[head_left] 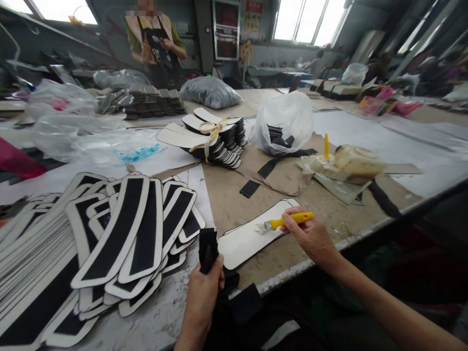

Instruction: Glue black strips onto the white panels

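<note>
My right hand is closed round the yellow handle of a paintbrush. The brush's bristles, coated in something white, touch a white curved panel that lies on the brown board, with the edge of another panel showing under it. In my left hand are folded black strips, held upright beside the panel's near left end. Left of that hand spreads a large heap of white panels with black strips on them.
Bundled white panels tied with a cream ribbon lie farther back. Beside them is a clear bag with black strips. A glue-smeared container with another yellow brush handle stands right. A person in an apron stands across the table.
</note>
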The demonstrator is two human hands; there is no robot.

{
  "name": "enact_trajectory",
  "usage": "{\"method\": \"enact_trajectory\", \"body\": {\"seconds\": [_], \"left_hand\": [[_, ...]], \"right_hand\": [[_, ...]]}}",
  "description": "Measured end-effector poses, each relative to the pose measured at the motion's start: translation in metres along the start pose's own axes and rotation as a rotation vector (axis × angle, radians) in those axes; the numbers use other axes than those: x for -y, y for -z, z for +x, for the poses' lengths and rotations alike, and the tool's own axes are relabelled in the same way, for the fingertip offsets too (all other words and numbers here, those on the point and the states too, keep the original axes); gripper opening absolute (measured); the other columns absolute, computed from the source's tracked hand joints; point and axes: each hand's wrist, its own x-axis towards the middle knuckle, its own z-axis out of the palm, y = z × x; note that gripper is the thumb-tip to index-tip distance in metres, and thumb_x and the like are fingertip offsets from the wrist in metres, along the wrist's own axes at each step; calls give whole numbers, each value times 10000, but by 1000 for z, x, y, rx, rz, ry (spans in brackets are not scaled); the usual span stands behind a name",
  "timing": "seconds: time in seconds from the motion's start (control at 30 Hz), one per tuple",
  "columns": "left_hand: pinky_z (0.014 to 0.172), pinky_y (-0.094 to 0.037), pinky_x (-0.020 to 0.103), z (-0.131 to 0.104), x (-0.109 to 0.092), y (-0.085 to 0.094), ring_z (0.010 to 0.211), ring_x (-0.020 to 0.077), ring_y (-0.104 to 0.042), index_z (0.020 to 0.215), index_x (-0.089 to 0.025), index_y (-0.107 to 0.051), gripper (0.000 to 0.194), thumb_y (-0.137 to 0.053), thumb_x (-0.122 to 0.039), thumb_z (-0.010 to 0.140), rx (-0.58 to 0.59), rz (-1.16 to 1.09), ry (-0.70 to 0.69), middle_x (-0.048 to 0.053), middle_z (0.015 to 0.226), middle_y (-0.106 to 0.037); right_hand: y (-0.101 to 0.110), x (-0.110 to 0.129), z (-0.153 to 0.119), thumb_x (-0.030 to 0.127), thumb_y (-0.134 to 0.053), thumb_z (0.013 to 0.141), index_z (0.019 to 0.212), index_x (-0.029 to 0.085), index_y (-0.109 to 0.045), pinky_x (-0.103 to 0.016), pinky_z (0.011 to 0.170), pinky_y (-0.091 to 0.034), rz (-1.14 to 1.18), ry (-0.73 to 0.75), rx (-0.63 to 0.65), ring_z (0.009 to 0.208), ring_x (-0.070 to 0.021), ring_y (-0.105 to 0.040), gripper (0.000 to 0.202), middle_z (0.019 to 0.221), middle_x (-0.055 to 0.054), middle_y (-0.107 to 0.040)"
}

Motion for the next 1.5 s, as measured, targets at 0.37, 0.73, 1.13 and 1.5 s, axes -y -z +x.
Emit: {"method": "enact_trajectory", "body": {"seconds": [0.37,0.73,1.13,1.5], "left_hand": [[444,-308,243,-1,4,-2,430,118,-410,511,-168,-506,465,-664,-588,635,-66,47,27,-12,427,-472],[431,-309,243,-8,-7,-6,425,123,-414,546,-165,-521,449,-705,-571,597,-104,4,56,-21,428,-480],[471,-367,259,-8,-9,-6,455,140,-459,505,-168,-526,444,-715,-562,584,-112,36,63,-1,445,-510],[467,-326,252,-8,-3,-2,460,128,-421,524,-177,-504,474,-651,-612,643,-72,111,-9,-13,463,-491]], "right_hand": [[36,-2,7,316,-502,884,871,189,-569,-331,741,-486,-452,334,-166,776,-198,-598,145,841,-62,-595],[47,4,1,161,-474,891,970,181,-552,-309,735,-504,-746,625,-70,831,-199,-599,113,894,-87,-584],[28,13,-31,52,-435,812,1048,164,-570,-286,710,-536,-740,726,189,850,-195,-601,293,947,-112,-615],[-12,20,-57,62,-434,841,1009,177,-575,-280,697,-531,-417,630,240,829,-188,-589,247,906,-99,-589]]}}
